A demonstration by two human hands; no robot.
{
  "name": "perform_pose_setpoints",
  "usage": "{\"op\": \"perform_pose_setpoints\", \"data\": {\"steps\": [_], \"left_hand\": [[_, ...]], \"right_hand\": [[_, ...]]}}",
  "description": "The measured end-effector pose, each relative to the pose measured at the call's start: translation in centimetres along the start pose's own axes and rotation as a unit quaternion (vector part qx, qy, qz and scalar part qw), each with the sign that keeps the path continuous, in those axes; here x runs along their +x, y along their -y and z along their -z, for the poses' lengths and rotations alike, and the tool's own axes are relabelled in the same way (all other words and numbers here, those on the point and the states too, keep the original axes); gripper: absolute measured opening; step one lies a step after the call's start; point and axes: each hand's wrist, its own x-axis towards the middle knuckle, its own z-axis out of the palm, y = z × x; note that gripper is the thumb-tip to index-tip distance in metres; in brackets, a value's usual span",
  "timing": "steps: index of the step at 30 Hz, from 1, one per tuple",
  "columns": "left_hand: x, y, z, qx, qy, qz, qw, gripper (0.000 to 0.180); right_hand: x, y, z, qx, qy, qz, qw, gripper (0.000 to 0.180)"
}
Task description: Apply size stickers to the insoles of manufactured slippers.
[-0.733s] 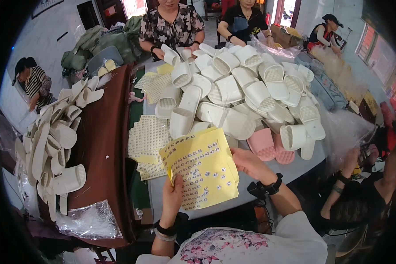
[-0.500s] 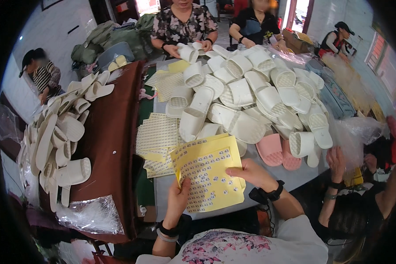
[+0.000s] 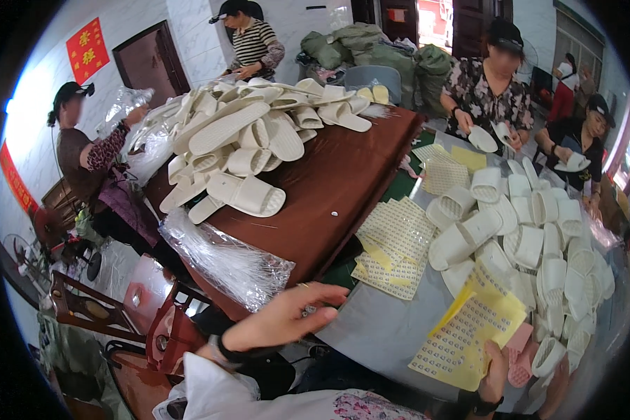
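My right hand [image 3: 495,369] grips yellow sheets of small printed stickers [image 3: 462,341] by their lower right edge, thumb on top. The sheets tilt over the grey tabletop's near side. Apart from them, my left hand [image 3: 287,318] reaches out with its fingers stretched and holds nothing. It hovers between the grey table and the brown-covered one, close to a clear bag of thin white strands [image 3: 231,259]. More sticker sheets [image 3: 395,241] lie on the grey table's left side. Beyond the held sheets are heaped white slippers [image 3: 528,245], with pink slippers [image 3: 519,357] at the near end.
A second heap of white slippers [image 3: 248,126] covers the far left part of the brown-covered table [image 3: 336,182]. Wooden chairs [image 3: 143,308] stand at the lower left. Several people work around both tables; one holds slippers [image 3: 483,138]. Stuffed green sacks [image 3: 371,52] lie behind.
The view has swung left, bringing more of the brown-covered table into sight. My left hand has let go of the sticker sheets and moved left; my right hand still holds them.
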Motion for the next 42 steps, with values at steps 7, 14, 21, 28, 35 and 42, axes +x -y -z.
{"op": "perform_pose_setpoints", "data": {"steps": [7, 14, 21, 28, 35, 42], "left_hand": [[4.4, 4.8, 12.9, 0.274, -0.124, 0.139, 0.944, 0.053], [9.6, 19.8, 23.3, 0.417, -0.287, 0.23, 0.831, 0.059], [10.7, 12.1, 14.8, 0.496, -0.268, 0.016, 0.826, 0.044], [15.2, 3.2, 11.6, 0.063, -0.274, -0.125, 0.952, 0.032], [15.4, -2.7, 8.1, -0.017, -0.307, -0.115, 0.945, 0.035], [12.1, -6.6, 1.4, -0.269, -0.237, -0.071, 0.931, 0.03]], "right_hand": [[0.6, -1.0, 1.7, 0.043, -0.008, -0.059, 0.997, 0.036], [0.2, -0.4, 0.1, -0.013, -0.013, -0.018, 1.0, 0.035], [0.3, -1.9, 4.5, -0.005, -0.019, -0.008, 1.0, 0.035], [0.0, -1.1, 0.4, 0.001, -0.032, -0.025, 0.999, 0.035], [-1.1, -0.5, 2.2, 0.045, -0.054, 0.005, 0.998, 0.035], [-2.5, 1.9, 5.6, 0.064, -0.158, 0.051, 0.984, 0.034]]}}
